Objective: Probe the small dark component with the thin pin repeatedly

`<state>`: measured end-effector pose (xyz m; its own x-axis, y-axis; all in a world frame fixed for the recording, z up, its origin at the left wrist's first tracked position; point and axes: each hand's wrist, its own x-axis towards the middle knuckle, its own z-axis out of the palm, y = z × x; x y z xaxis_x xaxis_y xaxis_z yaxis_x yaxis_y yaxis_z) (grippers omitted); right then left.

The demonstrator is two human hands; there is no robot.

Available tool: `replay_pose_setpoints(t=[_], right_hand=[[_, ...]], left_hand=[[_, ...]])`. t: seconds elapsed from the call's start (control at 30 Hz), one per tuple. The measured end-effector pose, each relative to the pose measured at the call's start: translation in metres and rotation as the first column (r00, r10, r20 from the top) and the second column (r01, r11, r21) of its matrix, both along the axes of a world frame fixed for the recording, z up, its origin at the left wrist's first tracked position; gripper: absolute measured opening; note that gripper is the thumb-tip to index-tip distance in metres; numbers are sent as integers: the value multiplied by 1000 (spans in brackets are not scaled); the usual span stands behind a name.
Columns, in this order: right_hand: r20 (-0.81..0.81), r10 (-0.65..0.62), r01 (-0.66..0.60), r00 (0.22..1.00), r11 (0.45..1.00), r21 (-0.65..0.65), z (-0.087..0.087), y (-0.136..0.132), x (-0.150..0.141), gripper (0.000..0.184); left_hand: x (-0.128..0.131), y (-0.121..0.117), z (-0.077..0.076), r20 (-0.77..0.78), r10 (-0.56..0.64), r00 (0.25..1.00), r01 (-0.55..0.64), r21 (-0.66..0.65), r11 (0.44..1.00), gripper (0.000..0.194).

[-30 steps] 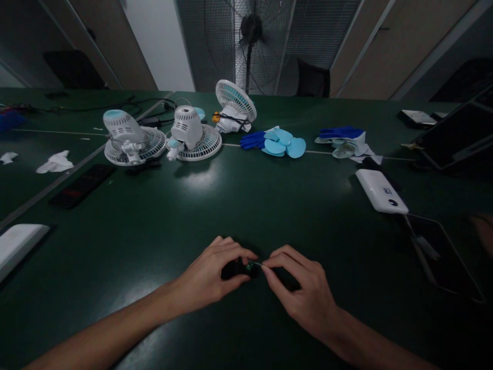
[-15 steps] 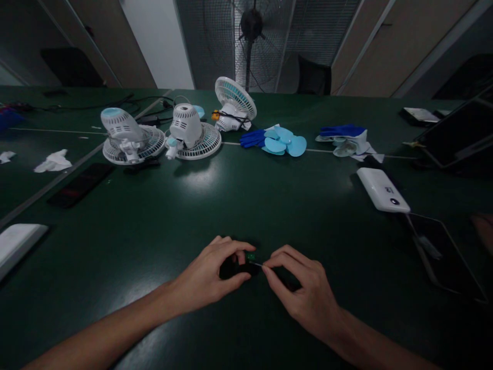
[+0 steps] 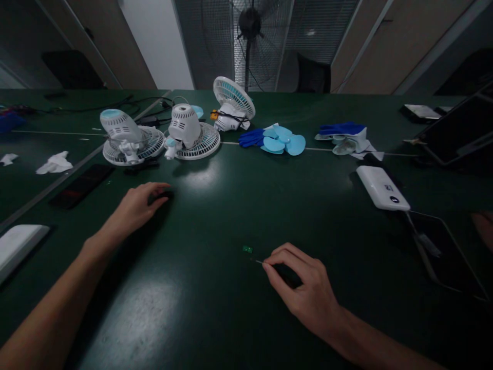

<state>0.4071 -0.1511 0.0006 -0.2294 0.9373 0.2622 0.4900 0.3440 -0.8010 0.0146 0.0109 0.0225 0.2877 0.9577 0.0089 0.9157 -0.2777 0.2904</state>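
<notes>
My right hand (image 3: 298,285) rests low on the table, thumb and forefinger pinched on a thin metal rod (image 3: 259,261). The rod points left and its far end looks dark; whether more of it lies inside the hand is hidden. Just beyond its tip, a small green piece (image 3: 247,249) like a circuit board lies flat on the table, apart from the rod. My left hand (image 3: 140,205) is out to the left over the dark green table, thumb and fingers curved and apart, with nothing seen between them. Nearest it are the fans.
Small white fans (image 3: 186,131) lie across the back left. Light blue fan blades (image 3: 284,140) and blue-and-white gloves (image 3: 346,137) are along the middle seam. At right are a white device (image 3: 382,188) and a dark tablet (image 3: 442,252); at left, a dark phone-like slab (image 3: 81,186).
My left hand has left the green piece and moved away to the left and farther back. The green piece now lies uncovered. My right hand keeps its pinch in nearly the same place.
</notes>
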Motion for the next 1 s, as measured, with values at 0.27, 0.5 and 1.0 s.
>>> replay_pose_setpoints(t=[0.27, 0.5, 1.0], right_hand=[[-13, 9, -9, 1000, 1000, -16, -1, 0, 0, 12], [-17, -23, 23, 1000, 1000, 11, 0, 0, -1, 12], [6, -26, 26, 1000, 1000, 8, -1, 1, 0, 10]], left_hand=[[-28, -4, 5, -172, 232, 957, -184, 257, 949, 46], [104, -62, -8, 150, -377, 914, 365, 106, 925, 36], [140, -78, -17, 458, -418, 785, 470, 0, 883, 13]])
